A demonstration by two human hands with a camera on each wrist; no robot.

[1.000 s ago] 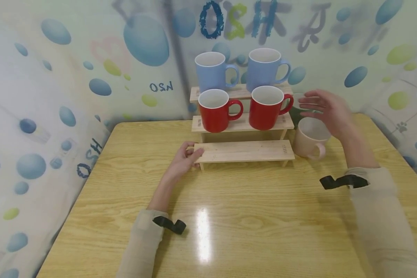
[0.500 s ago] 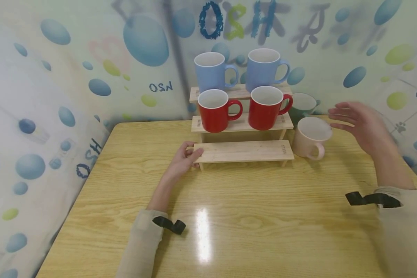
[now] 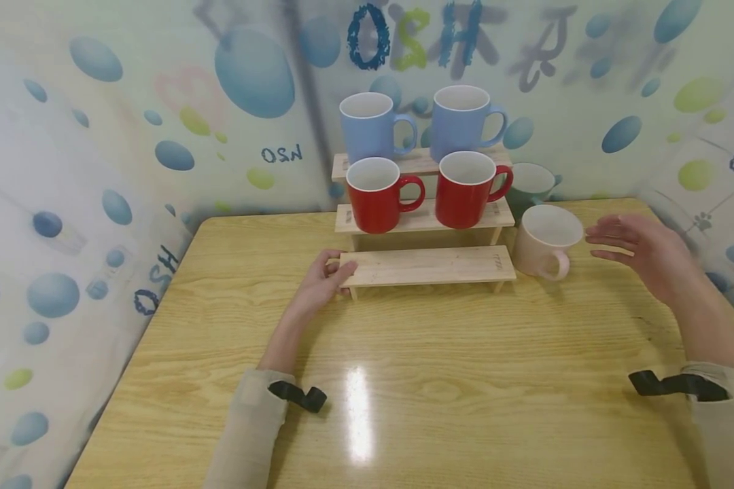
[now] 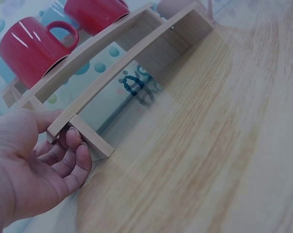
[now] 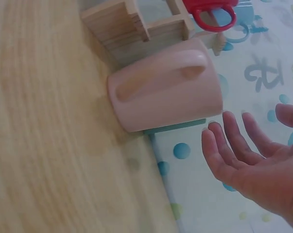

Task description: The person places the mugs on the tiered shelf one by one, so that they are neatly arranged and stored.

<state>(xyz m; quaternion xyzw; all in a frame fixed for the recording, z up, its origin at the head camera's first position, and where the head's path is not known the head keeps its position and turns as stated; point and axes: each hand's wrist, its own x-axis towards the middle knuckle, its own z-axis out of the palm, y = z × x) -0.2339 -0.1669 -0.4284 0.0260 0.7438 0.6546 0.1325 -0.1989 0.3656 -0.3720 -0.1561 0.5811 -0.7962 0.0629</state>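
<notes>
With thumb on top and fingers curled beneath, my left hand (image 3: 323, 280) grips the left end of the lowest step of a wooden three-step rack (image 3: 428, 266). The left wrist view shows that hand (image 4: 34, 170) at the board's corner and leg. My right hand (image 3: 654, 255) hovers right of a pink mug (image 3: 544, 238), fingers loosely bent, holding nothing and apart from it. In the right wrist view the pink mug (image 5: 165, 87) stands beside the rack, handle toward the camera. A green mug (image 3: 529, 185), partly hidden, stands behind it.
Two red mugs (image 3: 374, 197) stand on the rack's middle step. Two blue mugs (image 3: 368, 125) stand on the top step. A patterned wall covering (image 3: 257, 75) rises behind the wooden table (image 3: 440, 380).
My right hand has moved away from the green mug, out to the right and then lower, beside the pink mug. My left hand keeps its grip on the rack.
</notes>
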